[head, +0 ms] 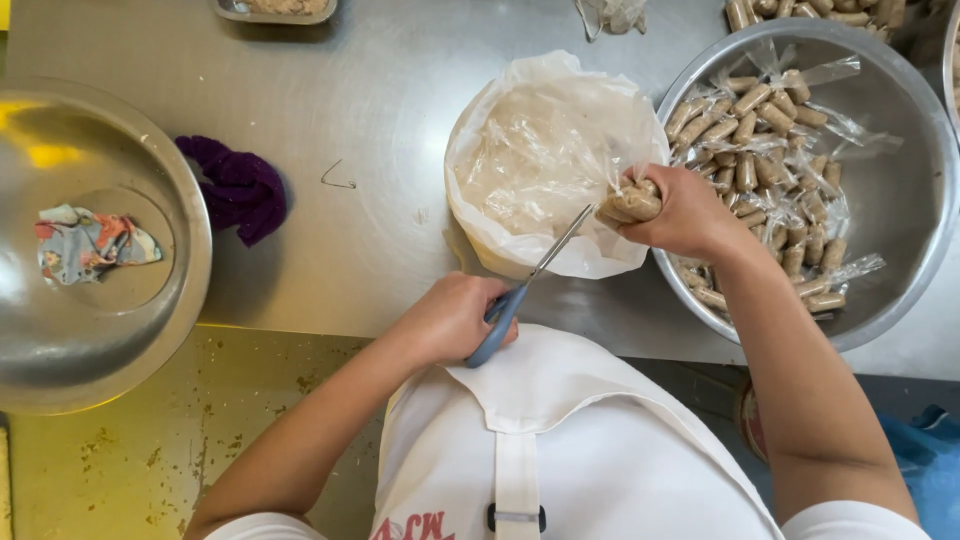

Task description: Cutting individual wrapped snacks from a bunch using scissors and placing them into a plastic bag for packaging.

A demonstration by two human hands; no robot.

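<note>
White apron (560,440) (red print), bare arms

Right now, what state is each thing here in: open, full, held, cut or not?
Scissors: blades open, held in left hand.
Wrapped roll: gripped in right hand, wrapper uncut.
Lined container: open, plastic scraps inside.
Right bowl: partly filled with wrapped rolls.
Left bowl: holds only a crumpled cloth.

Brushed steel table (400,80), shiny metal bowl (900,200), clear crinkly plastic liner (540,150), blue plastic-handled scissors (520,295).

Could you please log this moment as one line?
left hand: blue-handled scissors | right hand: wrapped brown roll | beneath: plastic-lined container
</note>
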